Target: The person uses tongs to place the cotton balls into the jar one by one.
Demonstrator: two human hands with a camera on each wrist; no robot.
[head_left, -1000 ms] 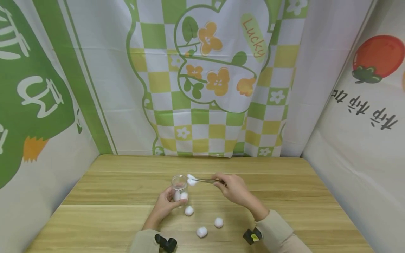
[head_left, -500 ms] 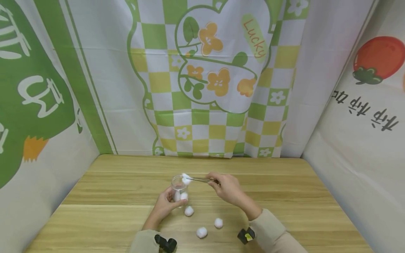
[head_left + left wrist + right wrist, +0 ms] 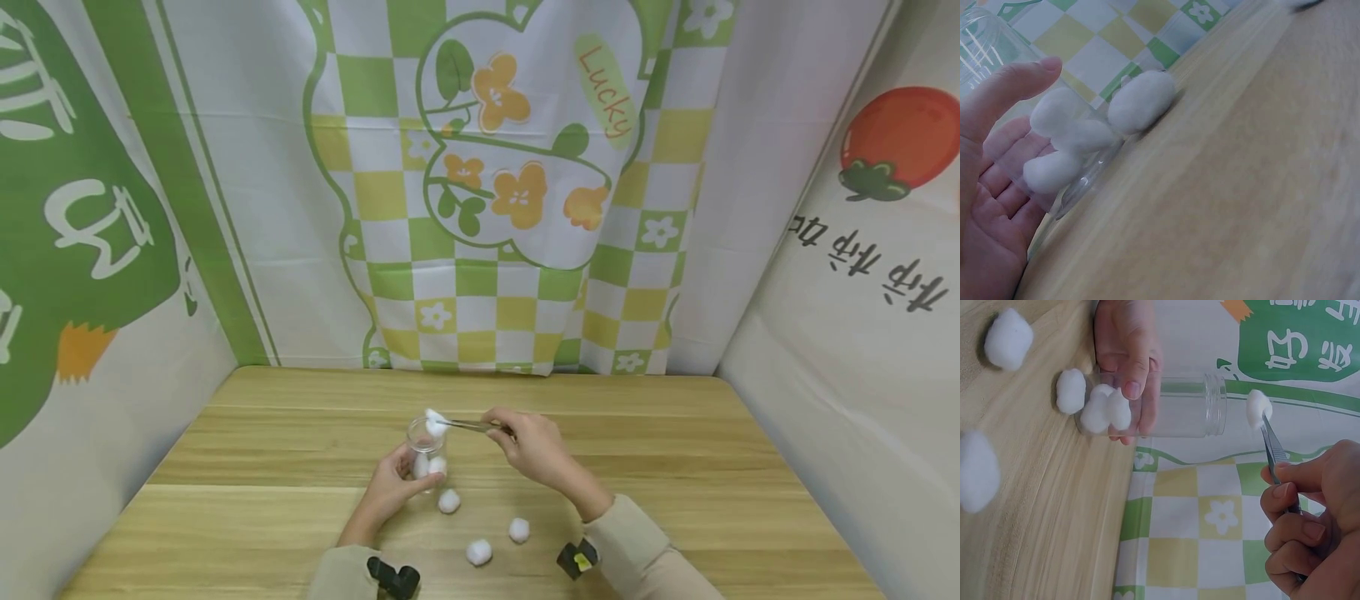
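Head view: the right hand (image 3: 534,450) is pinching steel tweezers (image 3: 468,425), gripping a fluffy cotton ball (image 3: 433,422) directly above the mouth of the clear jar (image 3: 425,450).

Right wrist view: the left hand (image 3: 1127,359) is clasping the upright jar (image 3: 1175,406) on the wooden surface (image 3: 1035,506).

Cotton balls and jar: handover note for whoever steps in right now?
Left hand grips the clear jar, upright on the wooden table.
Right hand pinches metal tweezers that hold one cotton ball just above the jar mouth, not yet released.
Done: cotton balls in the jar; three show in the left wrist view.
Left: drop the held ball; three loose cotton balls lie on the table, one beside the jar, two nearer the person.
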